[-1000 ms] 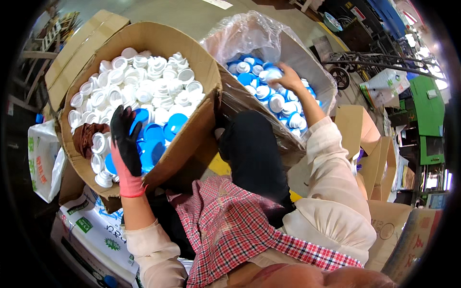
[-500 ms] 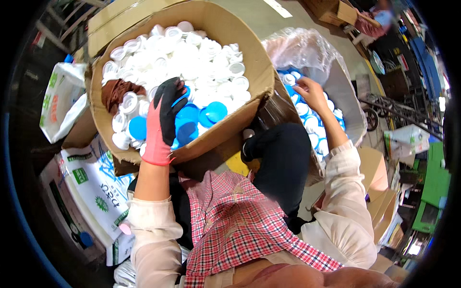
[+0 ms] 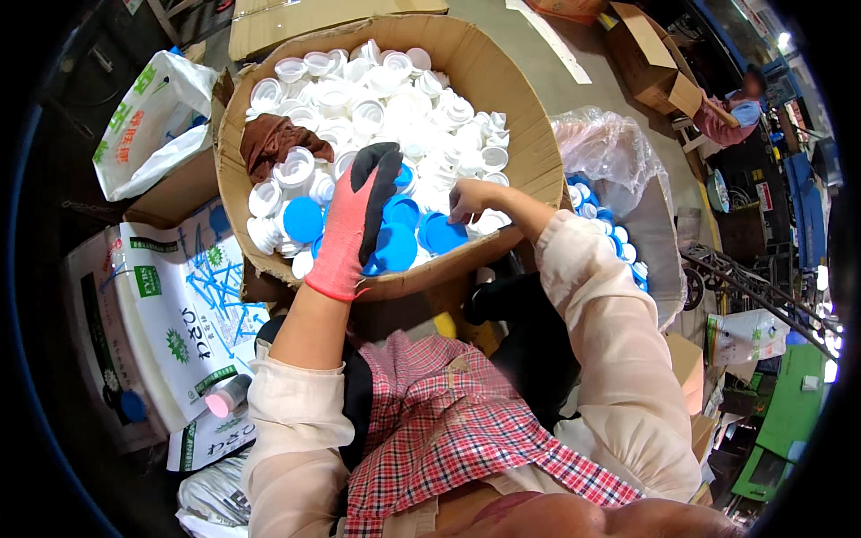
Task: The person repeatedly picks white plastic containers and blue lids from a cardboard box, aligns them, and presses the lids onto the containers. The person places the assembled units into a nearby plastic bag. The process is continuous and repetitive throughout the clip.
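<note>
My left hand (image 3: 357,220), in a pink glove with black palm and fingers, is over a large cardboard box (image 3: 511,81). Its fingers curl around a blue lid (image 3: 404,177), which shows only in part beside the palm. My bare right hand (image 3: 477,199) reaches into the same box from the right. Its bent fingers pinch at the edge of another blue lid (image 3: 443,236), and the fingertips are partly hidden. Several more blue lids (image 3: 392,250) lie between the hands, on top of a heap of white plastic caps (image 3: 408,117).
A brown cloth (image 3: 280,145) lies on the caps at the left. To the right stands a second box lined with clear plastic (image 3: 610,148), holding blue-and-white caps (image 3: 621,235). White printed sacks (image 3: 193,314) lie at left. Another person (image 3: 731,117) sits far right beside an open carton (image 3: 641,58).
My right hand has moved left from the plastic-lined box into the box of white caps, down to a blue lid. The view has shifted, and my left hand remains over the same heap.
</note>
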`<state>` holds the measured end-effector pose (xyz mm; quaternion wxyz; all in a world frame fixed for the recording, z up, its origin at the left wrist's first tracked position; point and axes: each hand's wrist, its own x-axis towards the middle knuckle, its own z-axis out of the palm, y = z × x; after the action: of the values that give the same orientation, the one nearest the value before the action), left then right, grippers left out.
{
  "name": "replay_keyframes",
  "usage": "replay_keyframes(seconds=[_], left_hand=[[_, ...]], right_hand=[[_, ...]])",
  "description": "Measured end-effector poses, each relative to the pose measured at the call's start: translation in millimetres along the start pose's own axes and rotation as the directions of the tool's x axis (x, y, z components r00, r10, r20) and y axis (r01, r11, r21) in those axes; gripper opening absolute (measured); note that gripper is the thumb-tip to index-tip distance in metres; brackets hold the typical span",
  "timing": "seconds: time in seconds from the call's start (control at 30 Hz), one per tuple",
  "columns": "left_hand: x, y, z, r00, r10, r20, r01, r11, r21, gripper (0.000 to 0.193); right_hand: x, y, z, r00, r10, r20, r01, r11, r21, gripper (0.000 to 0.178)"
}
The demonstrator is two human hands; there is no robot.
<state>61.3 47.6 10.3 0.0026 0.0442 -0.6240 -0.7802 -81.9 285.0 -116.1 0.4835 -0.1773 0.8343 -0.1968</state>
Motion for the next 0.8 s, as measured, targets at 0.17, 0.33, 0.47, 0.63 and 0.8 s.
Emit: replay_keyframes(seconds=[0.17, 0.33, 0.47, 0.63, 0.8], left_hand=[[-2.7, -12.9, 7.6, 0.926, -0.35, -0.14, 0.294, 0.903, -0.312, 0.056], [2.9, -17.1, 5.4, 0.924, -0.337, -0.18, 0.243, 0.883, -0.401, 0.061], [2.6, -11.4, -5.0, 0.96, -0.214, -0.182, 0.119, 0.896, -0.427, 0.055], [-4.1, 0.8, -14.9, 0.983, -0.103, -0.151, 0.052, 0.95, -0.309, 0.043], [2.0, 1.5, -10.4, 0.977, -0.145, -0.156, 0.084, 0.935, -0.344, 0.043]], right_hand=[[-65.9, -59.9, -48.0, 0.88, -0.383, -0.28, 0.457, 0.842, 0.285, 0.009], [-18.2, -41.2, -70.0, 0.833, -0.295, -0.468, 0.157, 0.937, -0.311, 0.066], [38.8, 25.1, -67.0, 0.781, 0.071, -0.621, -0.261, 0.94, -0.221, 0.093], [75.0, 31.2, -57.1, 0.761, -0.014, -0.649, -0.258, 0.911, -0.323, 0.106], [95.4, 22.7, -67.8, 0.894, -0.013, -0.448, -0.256, 0.807, -0.533, 0.087]])
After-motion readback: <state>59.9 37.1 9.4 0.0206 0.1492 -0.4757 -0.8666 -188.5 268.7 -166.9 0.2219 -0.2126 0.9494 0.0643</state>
